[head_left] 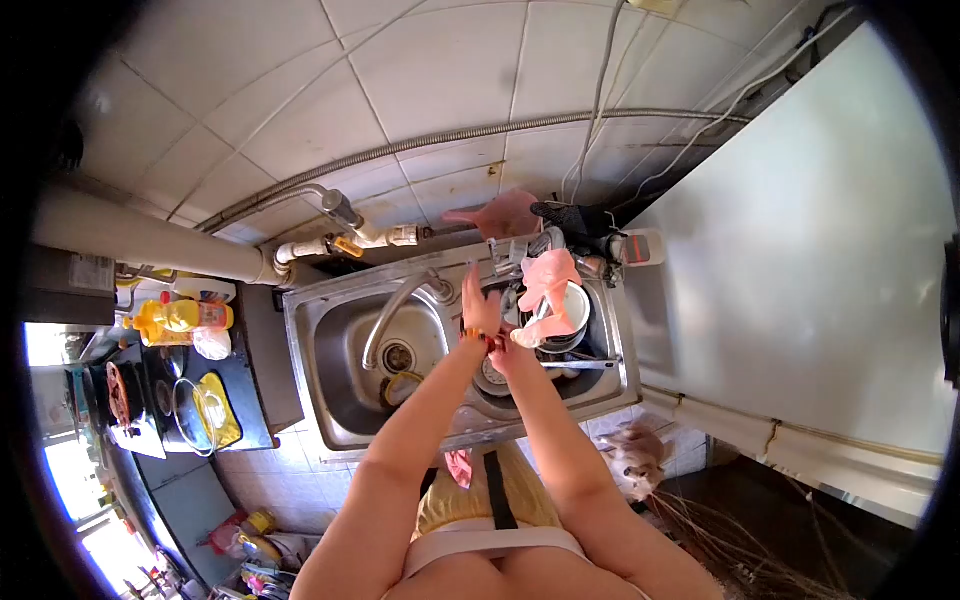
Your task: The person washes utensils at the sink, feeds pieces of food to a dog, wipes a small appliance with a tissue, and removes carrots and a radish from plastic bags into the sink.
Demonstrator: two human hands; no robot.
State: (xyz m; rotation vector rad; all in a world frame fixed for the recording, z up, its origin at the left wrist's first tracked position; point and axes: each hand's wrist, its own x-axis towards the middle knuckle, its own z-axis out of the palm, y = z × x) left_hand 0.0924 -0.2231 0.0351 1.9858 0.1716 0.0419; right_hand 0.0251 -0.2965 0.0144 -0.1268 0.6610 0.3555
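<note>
My left hand (481,308) is over the divider of the steel sink (330,310), its fingers stretched toward the wall. A reddish beaded bracelet (483,338) circles its wrist. Against that wrist, beside the bracelet, my right hand (516,354) has its fingers bent together; what is between them is too small to make out. Pink rubber gloves (550,280) lie just beyond my right hand, draped over a white pot (577,312) among dishes in the right basin. The curved faucet (385,318) reaches over the left basin.
A yellow bottle (182,316) and a yellow cloth (218,410) are on the left counter. A large white panel (800,250) rises at the right. Below the sink's right end is a light-furred animal (637,458). Pipes (345,240) run along the tiled wall.
</note>
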